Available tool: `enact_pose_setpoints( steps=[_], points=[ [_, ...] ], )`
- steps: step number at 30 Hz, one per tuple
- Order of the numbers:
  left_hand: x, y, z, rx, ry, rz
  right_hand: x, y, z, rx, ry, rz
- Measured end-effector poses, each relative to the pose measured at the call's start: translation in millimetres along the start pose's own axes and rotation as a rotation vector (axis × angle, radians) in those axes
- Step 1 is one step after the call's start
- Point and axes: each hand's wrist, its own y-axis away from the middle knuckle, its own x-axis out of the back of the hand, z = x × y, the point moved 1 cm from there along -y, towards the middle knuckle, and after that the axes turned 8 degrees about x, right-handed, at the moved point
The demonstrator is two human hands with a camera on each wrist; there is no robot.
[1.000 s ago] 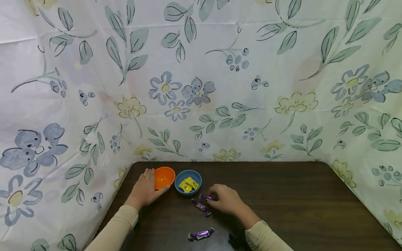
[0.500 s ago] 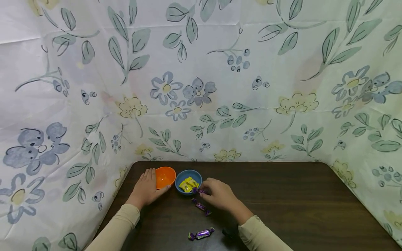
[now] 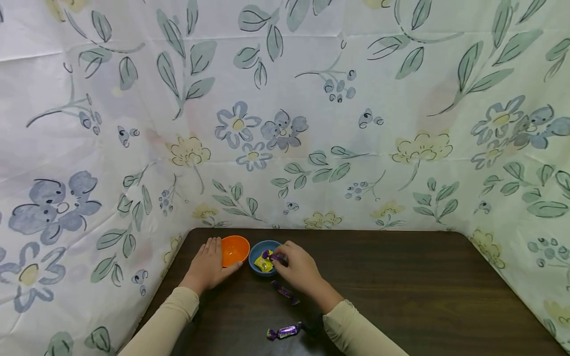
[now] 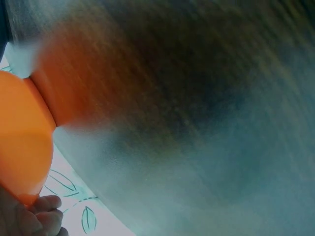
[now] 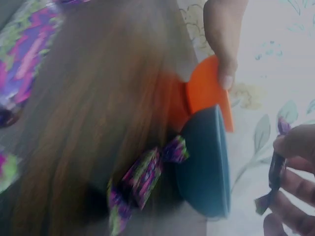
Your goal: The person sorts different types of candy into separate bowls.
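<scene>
In the head view my left hand (image 3: 206,266) holds the orange bowl (image 3: 235,251), its fingers along the left side and its thumb at the front. The thumb rests at the rim in the right wrist view. My right hand (image 3: 299,269) pinches a purple-wrapped candy (image 5: 277,169) by thumb and fingers, above the blue bowl (image 3: 255,267). Yellow-wrapped candy (image 3: 263,265) lies inside that bowl, partly hidden by the hand and the held candy. Two more purple candies lie on the table: one (image 3: 285,292) just in front of the blue bowl, another (image 3: 285,331) nearer to me.
The dark wooden table (image 3: 401,287) stretches to the right of my right hand. A white cloth (image 3: 329,188) with printed flowers and leaves hangs behind the table and along both sides. The two bowls stand side by side near the back left.
My right hand has carried its purple candy up and to the left, from the table to over the blue bowl. The left hand stays at the orange bowl.
</scene>
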Motion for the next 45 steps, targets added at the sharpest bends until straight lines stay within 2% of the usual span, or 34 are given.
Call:
enact_pose_setpoints(
  steps=[8, 13, 16, 20, 24, 29, 35, 40, 45],
  points=[
    [-3.9, 1.0, 0.9, -0.017, -0.007, 0.012, -16, -15.5, -2, -0.054, -0.033, -0.013],
    [0.4, 2.8, 0.3, -0.031, -0.014, 0.037, -30, -39.5, -14, -0.076, -0.025, -0.056],
    [0.9, 2.2, -0.2, -0.043, 0.003, 0.053, -37, -57.3, -23, -0.066, -0.009, -0.082],
    [-0.3, 0.3, -0.8, -0.049, 0.006, 0.055, -42, -78.5, -34, -0.033, -0.063, -0.107],
    [-0.7, -2.0, 1.5, -0.054, -0.002, 0.041, -42, -87.3, -36, -0.017, -0.115, -0.134],
    [-0.3, -1.8, 0.4, -0.047, -0.034, 0.036, -43, -79.2, -25, -0.015, -0.134, -0.162],
    [1.6, 1.1, 0.1, -0.038, -0.039, 0.045, -36, -54.7, -10, -0.018, -0.112, -0.191],
    [3.5, 1.9, 2.1, -0.038, -0.025, 0.039, -24, -35.7, -9, 0.028, -0.098, -0.192],
    [2.4, -0.7, 2.2, -0.032, -0.042, 0.033, -11, -19.8, -11, 0.09, -0.035, -0.248]
  ],
)
